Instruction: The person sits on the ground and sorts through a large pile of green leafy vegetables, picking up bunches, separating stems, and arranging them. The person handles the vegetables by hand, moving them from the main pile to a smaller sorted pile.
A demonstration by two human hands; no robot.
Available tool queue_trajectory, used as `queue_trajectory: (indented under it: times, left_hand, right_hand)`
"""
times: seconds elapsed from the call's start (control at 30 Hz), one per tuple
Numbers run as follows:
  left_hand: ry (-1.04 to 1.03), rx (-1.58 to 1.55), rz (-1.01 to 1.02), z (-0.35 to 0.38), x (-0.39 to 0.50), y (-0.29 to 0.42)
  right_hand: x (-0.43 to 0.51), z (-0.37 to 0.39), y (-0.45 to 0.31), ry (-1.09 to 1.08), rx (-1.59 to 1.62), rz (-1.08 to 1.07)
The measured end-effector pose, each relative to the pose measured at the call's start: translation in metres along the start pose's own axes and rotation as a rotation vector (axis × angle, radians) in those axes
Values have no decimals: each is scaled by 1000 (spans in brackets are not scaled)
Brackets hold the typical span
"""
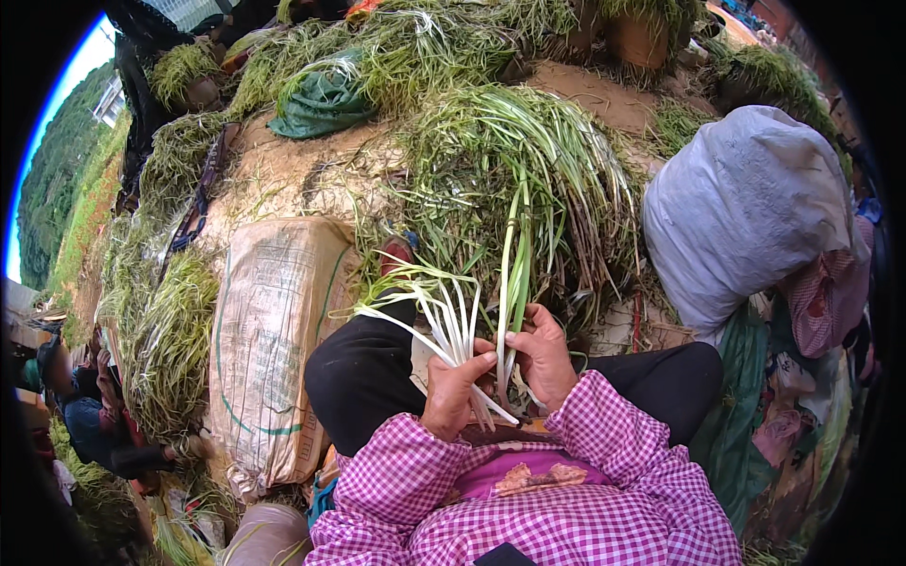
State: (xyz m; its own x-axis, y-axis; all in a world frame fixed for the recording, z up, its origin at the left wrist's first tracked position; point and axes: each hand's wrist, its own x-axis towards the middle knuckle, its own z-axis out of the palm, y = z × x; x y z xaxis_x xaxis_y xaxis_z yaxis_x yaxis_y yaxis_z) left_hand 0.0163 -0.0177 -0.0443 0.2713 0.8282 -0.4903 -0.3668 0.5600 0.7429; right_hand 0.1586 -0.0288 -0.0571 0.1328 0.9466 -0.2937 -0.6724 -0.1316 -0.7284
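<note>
My left hand (451, 397) grips a fanned bunch of slender white stalks (444, 322) with pale yellow-green tips. The tips point up and to the left. Close beside it, my right hand (546, 362) pinches the lower end of a long green leafy stalk (520, 258) between thumb and fingers. Both hands are over my lap, nearly meeting, and the fingers partly hide the stalk ends. Just ahead lies a large heap of long green stalks (566, 152), with brownish lower ends towards the right.
A stuffed woven sack (279, 339) with printing lies at my left knee. On the right stands a bulging white sack (743, 205). A green sack (322, 106) rests farther ahead among leaf trimmings (439, 56). At the far left sits another person (92, 417).
</note>
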Motion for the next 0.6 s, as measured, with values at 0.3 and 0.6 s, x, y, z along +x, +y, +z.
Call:
queue_trajectory:
  times: [0.3,0.6]
  left_hand:
    - [-79,177,188,8,-11,5]
    - [84,133,282,10,-16,4]
  right_hand:
    - [-10,16,-12,53,-418,-146]
    - [-6,11,-7,80,-407,-147]
